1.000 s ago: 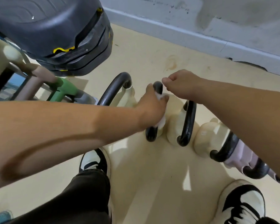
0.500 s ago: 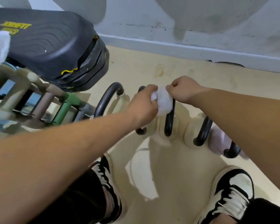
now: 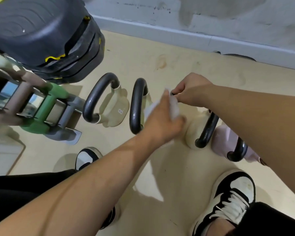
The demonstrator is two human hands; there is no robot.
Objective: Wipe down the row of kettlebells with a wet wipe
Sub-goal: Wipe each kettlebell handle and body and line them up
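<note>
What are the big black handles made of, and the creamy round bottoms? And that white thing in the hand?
The black handles look like painted or coated metal: smooth, with small shiny highlights. The cream kettlebell bodies seem covered in matte plastic or vinyl, with soft seams and a printed 8; what's inside can't be seen. The wet wipe in the left hand looks like thin, soft, crumpled cloth-paper.

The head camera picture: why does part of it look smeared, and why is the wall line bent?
Head view: left hand and wet wipe are motion-blurred; kettlebell handle stays sharp with small glare spots; the wide lens curves the baseboard.
</note>
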